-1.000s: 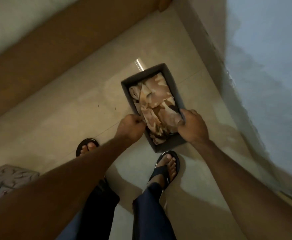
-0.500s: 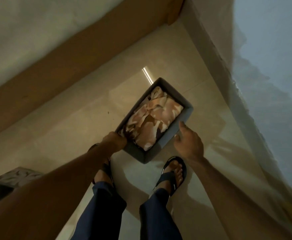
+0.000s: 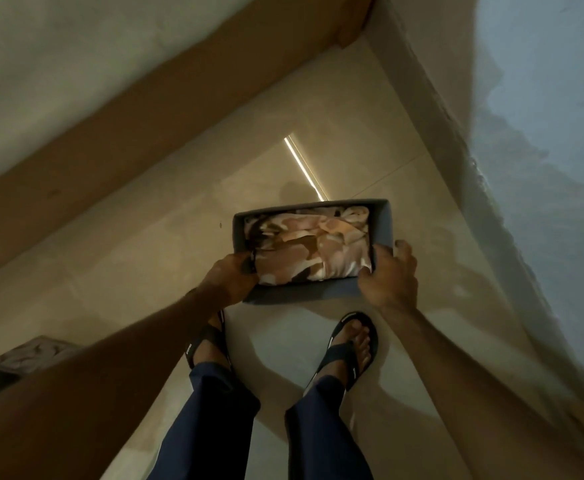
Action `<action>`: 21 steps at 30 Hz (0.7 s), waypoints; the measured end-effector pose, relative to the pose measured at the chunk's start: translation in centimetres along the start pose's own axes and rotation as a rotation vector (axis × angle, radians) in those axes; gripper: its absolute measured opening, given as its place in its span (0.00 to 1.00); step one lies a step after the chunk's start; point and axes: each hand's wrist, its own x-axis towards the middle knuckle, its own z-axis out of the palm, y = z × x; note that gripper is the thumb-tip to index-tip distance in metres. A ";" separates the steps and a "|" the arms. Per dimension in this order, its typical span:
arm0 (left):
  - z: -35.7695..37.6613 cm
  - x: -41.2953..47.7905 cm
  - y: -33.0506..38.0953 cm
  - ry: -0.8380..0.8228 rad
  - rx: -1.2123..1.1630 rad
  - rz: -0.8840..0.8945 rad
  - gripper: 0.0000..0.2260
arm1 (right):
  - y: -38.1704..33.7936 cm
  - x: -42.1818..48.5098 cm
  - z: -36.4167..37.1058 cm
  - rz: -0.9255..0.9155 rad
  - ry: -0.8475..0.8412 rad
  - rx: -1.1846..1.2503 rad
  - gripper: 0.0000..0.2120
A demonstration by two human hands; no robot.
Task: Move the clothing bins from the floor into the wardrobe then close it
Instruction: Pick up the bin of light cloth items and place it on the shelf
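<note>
A dark grey fabric bin (image 3: 382, 221) filled with folded tan camouflage clothing (image 3: 311, 249) hangs in the air above the tiled floor, in front of my feet. My left hand (image 3: 230, 278) grips its near left corner. Its near right corner is held by my right hand (image 3: 389, 275), fingers wrapped over the rim. A second grey bin (image 3: 17, 362) with patterned cloth stands on the floor at the lower left, partly hidden behind my left forearm. The wardrobe is not in view.
A long brown wooden bed frame (image 3: 152, 109) with a pale mattress runs along the left. A painted wall (image 3: 526, 150) with a skirting strip runs along the right. My two sandalled feet (image 3: 351, 346) stand on the glossy tiles between them.
Both hands have lifted the bin off the floor and turned it so its long side faces me. The view has tilted up, showing more of the floor and bed frame.
</note>
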 end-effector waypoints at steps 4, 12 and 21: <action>0.9 -0.8 -0.3 0.113 0.033 0.049 0.20 | 0.4 1.2 0.4 -0.031 -0.137 0.023 0.10; -2.8 -10.0 -0.1 0.086 0.134 0.035 0.23 | 2.2 -8.2 -6.1 -0.119 -0.107 -0.007 0.11; -11.5 -31.3 6.9 0.002 0.267 0.215 0.24 | 1.5 -29.6 -21.1 0.014 -0.012 0.102 0.12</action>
